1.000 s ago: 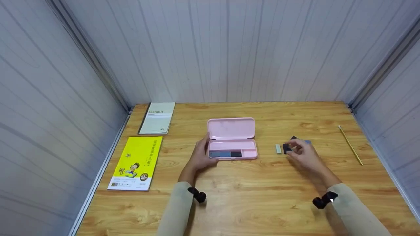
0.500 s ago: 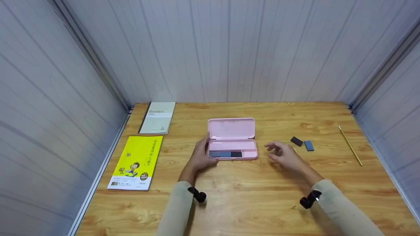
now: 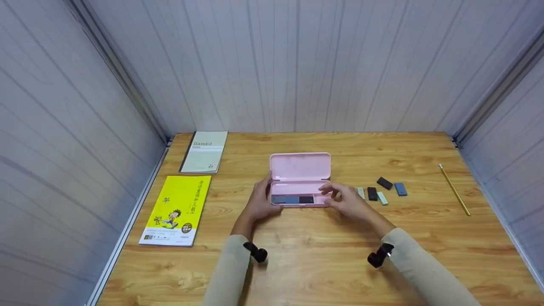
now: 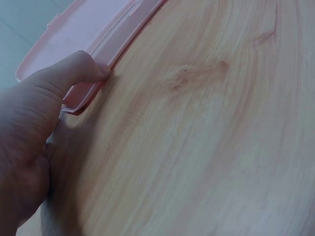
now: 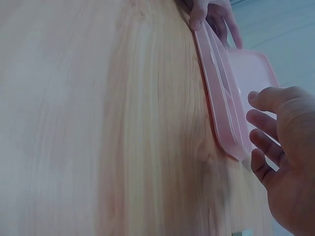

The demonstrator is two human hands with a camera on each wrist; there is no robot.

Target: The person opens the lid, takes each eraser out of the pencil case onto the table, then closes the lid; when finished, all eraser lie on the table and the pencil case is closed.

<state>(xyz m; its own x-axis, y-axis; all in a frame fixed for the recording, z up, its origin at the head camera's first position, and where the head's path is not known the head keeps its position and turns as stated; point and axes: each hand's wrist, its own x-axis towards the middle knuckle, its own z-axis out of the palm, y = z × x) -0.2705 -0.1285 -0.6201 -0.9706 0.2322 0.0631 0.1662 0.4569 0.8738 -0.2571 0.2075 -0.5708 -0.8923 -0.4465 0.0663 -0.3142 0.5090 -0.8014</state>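
Observation:
A pink pencil case (image 3: pixel 300 166) lies with its lid raised on the table. Blue-grey and black pieces (image 3: pixel 293 199) sit in its front compartment. My left hand (image 3: pixel 260 199) grips the case's left end; in the left wrist view the thumb (image 4: pixel 81 69) presses its front edge. Over the right end hovers my right hand (image 3: pixel 348 203), fingers loosely bent, with nothing seen between them in the right wrist view. To its right lie small eraser-like blocks: black ones (image 3: pixel 384 183), pale green ones (image 3: pixel 382 198) and a blue one (image 3: pixel 400 189). One pale block is partly hidden by the hand.
A gold pencil (image 3: pixel 454 189) lies at the far right. On the left are a yellow book (image 3: pixel 176 208) and, behind it, a pale notebook (image 3: pixel 205 151). Panel walls (image 3: pixel 272 68) enclose the wooden table (image 3: pixel 314 259) at the back and sides.
My right hand has moved left from the small blocks to the case's right end, uncovering the black, blue and pale green blocks. My left hand keeps its place on the case.

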